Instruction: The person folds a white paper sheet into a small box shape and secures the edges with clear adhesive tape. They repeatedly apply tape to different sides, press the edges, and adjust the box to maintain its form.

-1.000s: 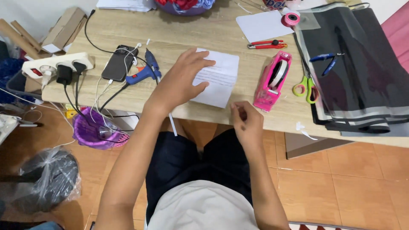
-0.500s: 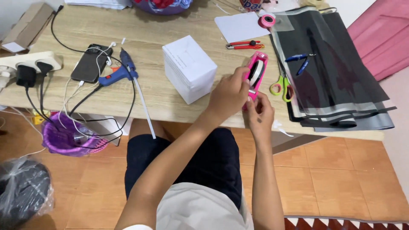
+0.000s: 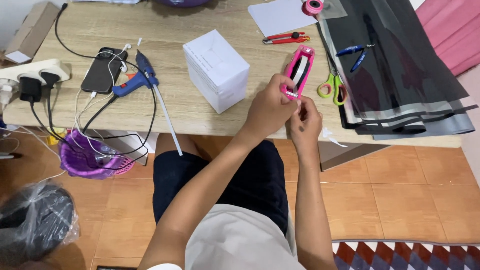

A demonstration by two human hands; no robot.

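A pink tape dispenser (image 3: 299, 70) lies near the front edge of the wooden table (image 3: 180, 105). My left hand (image 3: 270, 107) grips its near end. My right hand (image 3: 306, 122) sits just below it, fingers pinched at the tape end by the cutter. A white paper-wrapped box (image 3: 216, 69) stands on the table to the left of both hands, untouched.
A blue glue gun (image 3: 140, 75), a black phone (image 3: 104, 70) and cables lie at the left, with a power strip (image 3: 30, 75) at the edge. Scissors (image 3: 331, 85), a red cutter (image 3: 285, 38), grey plastic bags (image 3: 395, 75) lie right. A purple basket (image 3: 92, 157) sits below.
My left hand left the white box and went to the pink dispenser. Both hands now hold the dispenser's near end. The camera view has shifted closer.
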